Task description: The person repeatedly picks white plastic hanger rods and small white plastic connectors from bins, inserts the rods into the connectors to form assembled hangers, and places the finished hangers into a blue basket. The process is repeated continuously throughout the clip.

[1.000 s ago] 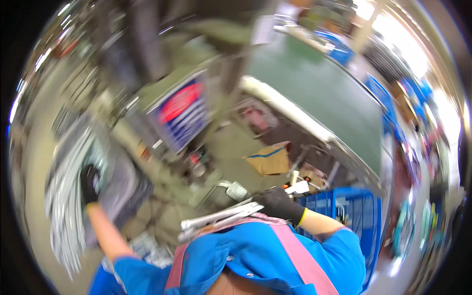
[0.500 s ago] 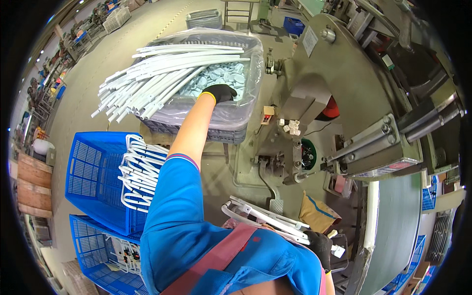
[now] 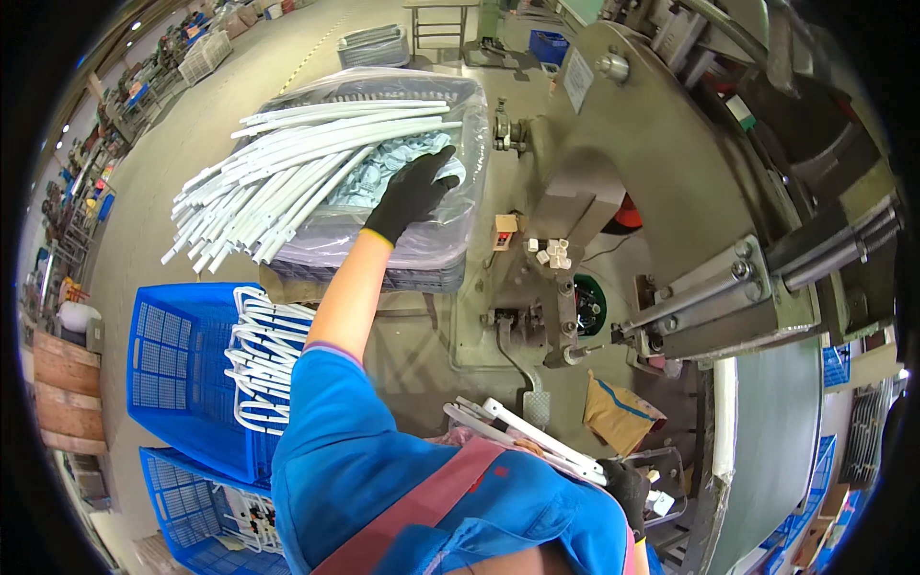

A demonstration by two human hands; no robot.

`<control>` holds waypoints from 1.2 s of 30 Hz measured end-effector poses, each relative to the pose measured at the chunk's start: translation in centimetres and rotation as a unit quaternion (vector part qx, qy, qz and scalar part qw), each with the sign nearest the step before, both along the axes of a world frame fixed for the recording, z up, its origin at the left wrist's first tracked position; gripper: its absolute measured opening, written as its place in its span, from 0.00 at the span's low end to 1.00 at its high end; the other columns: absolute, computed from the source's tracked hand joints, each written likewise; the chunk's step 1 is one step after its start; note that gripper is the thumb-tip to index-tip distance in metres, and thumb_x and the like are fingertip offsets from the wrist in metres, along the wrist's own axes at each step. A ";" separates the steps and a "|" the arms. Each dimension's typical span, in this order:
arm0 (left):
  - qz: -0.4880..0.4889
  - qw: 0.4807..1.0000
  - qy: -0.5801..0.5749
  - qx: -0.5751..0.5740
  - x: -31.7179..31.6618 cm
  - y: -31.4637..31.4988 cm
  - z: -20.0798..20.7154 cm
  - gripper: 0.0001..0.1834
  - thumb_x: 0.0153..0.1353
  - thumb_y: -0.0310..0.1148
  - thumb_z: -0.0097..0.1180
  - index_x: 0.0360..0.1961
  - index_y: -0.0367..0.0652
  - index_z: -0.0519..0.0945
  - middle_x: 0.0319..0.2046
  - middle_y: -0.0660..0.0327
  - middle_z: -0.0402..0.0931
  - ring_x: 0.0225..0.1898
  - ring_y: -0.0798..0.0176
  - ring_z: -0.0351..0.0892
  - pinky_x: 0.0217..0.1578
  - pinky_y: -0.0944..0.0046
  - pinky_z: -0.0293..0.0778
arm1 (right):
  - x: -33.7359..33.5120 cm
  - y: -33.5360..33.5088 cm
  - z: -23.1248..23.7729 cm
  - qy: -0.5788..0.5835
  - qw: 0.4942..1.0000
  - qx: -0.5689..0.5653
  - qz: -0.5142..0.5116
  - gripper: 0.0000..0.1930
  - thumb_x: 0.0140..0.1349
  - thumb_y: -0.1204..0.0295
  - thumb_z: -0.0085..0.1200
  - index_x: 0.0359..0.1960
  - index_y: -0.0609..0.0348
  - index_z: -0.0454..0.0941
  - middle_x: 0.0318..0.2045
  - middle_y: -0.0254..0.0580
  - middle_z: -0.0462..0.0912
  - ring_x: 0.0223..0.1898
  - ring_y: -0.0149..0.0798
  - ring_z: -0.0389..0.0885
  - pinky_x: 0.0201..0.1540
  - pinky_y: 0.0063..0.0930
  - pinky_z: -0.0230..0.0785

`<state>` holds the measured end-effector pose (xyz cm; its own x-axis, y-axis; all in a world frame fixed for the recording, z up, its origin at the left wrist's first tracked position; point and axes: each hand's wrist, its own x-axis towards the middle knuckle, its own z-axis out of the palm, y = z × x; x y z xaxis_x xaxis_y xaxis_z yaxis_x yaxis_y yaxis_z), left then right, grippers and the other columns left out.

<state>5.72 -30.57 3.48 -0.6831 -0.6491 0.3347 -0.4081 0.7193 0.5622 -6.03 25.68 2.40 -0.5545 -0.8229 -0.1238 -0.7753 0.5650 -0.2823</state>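
Note:
My left hand (image 3: 412,196), in a black glove with a yellow cuff, is just above a heap of pale blue flat pieces (image 3: 364,182). One pale flat piece (image 3: 450,171) shows between its thumb and fingers; its exact shape is unclear. The heap lies in a grey crate (image 3: 422,278) lined with clear plastic. White tubes (image 3: 287,163) lie in a bundle across the crate's left side. Low in front of my body, my right hand (image 3: 628,491), gloved in black, grips the end of a white bent tube frame (image 3: 541,438). Its fingers are partly hidden.
A large machine press (image 3: 661,172) stands at the right, with small white blocks (image 3: 549,253) on it and a foot pedal (image 3: 537,407) below. Blue baskets (image 3: 158,345) with white bent tubes (image 3: 259,369) stand at the left. A brown sack (image 3: 618,417) lies near the press.
My left hand has risen off the pale pieces and drawn back slightly, with a piece between its fingers. The view has shifted a little; my right hand still holds the tube frame.

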 end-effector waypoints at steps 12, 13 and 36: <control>-0.239 0.953 0.150 0.114 -4.9 25.4 -1.3 0.22 0.57 0.42 0.61 0.48 0.41 0.79 0.45 0.50 0.79 0.47 0.51 0.79 0.48 0.57 0.73 | -5.4 -2.9 1.3 -0.008 0.972 -0.048 0.228 0.22 0.49 0.71 0.58 0.48 0.64 0.75 0.31 0.53 0.81 0.32 0.53 0.80 0.34 0.44 0.72; -0.225 0.962 0.134 0.081 -5.8 26.0 -1.7 0.23 0.56 0.42 0.60 0.50 0.41 0.77 0.45 0.51 0.79 0.47 0.50 0.79 0.48 0.56 0.73 | -6.0 -3.2 1.3 0.002 0.968 -0.060 0.244 0.23 0.49 0.71 0.58 0.49 0.64 0.74 0.32 0.52 0.81 0.33 0.52 0.80 0.34 0.43 0.72; 0.143 0.947 0.027 0.286 7.2 29.1 -0.5 0.14 0.61 0.34 0.55 0.43 0.35 0.80 0.28 0.57 0.81 0.29 0.68 0.78 0.33 0.66 0.73 | -16.6 -13.9 0.5 0.207 0.827 -0.183 0.490 0.27 0.52 0.71 0.58 0.57 0.55 0.70 0.40 0.43 0.79 0.40 0.45 0.80 0.40 0.37 0.73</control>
<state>12.93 -1.44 2.94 -0.4443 -0.8904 -0.0986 -0.5003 0.1554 0.8518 -22.62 11.74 2.92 0.4688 -0.8422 0.2665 -0.8828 -0.4570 0.1087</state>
